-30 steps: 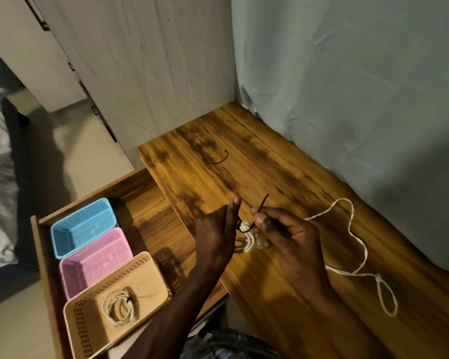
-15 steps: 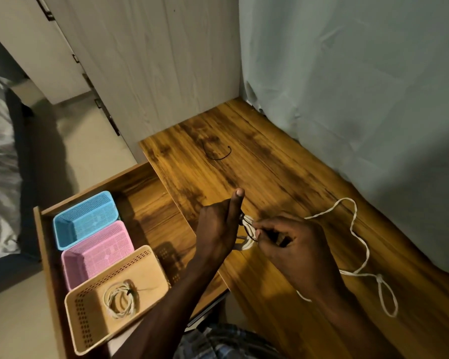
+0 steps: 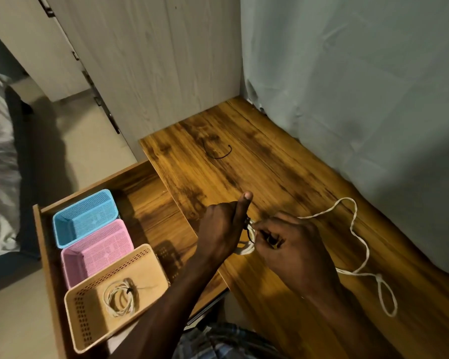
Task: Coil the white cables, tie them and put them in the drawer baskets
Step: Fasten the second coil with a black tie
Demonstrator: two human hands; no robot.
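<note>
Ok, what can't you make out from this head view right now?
- The coil being tied: mostly hidden between the left hand and right hand.
- The black tie on it: too small to tell whether it is closed.
- The loose white cable: one end runs under the right hand.

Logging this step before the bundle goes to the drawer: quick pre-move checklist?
1. Small coiled white cable held between left hand and right hand: ok.
2. Thin black tie fully cinched on that coil: cannot tell, fingers cover it.
3. Wooden drawer open: ok.
4. Free basket: blue perforated plastic basket and pink perforated plastic basket empty: ok; beige perforated basket already has a tied coil.
5. Loose white cable on the wooden desk coiled: not ok.
6. Spare curved black tie on desk: ok.
</note>
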